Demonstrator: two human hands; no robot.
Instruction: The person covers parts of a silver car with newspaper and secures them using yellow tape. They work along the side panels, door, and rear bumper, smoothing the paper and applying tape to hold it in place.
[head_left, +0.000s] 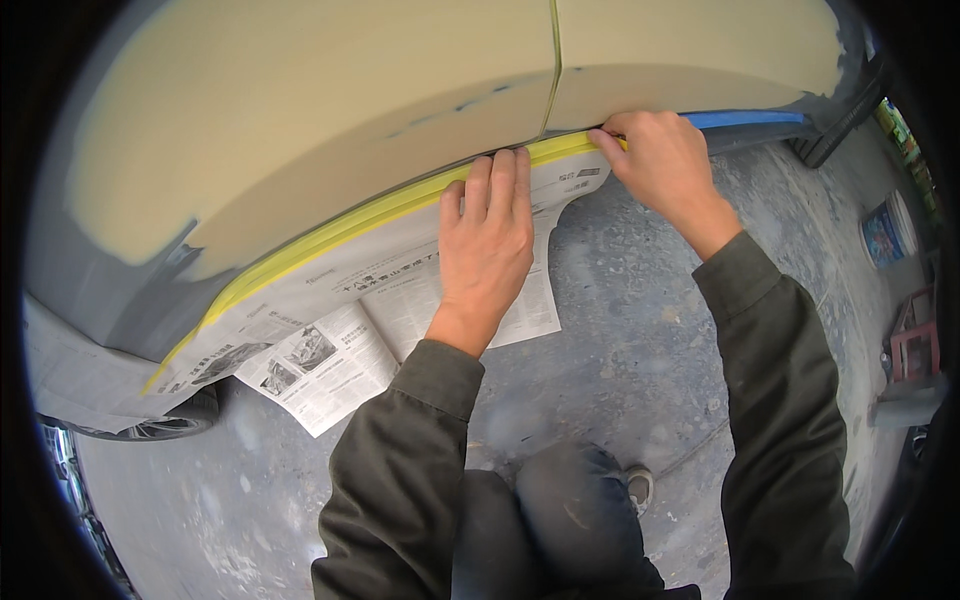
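Note:
Yellow masking tape (352, 225) runs along the lower edge of a car's side panels (322, 97), which carry large beige patches over grey. From this tape hangs a newspaper sheet (405, 307), partly folded, its lower corners loose above the floor. My left hand (491, 240) lies over the tape and the paper's top edge, fingertips pressing just below the door seam (556, 60). Further right, my right hand (664, 161) pinches the tape near the paper's right end, thumb and fingers together. The bit of tape inside that grip is mostly hidden.
A blue strip (742, 119) continues along the sill beyond my right hand, towards a dark tire (836, 124). Paper (82, 360) covers the area above the left wheel (165, 420). On the stained floor (600, 360) at right stand a bucket (889, 229) and a red frame (913, 337).

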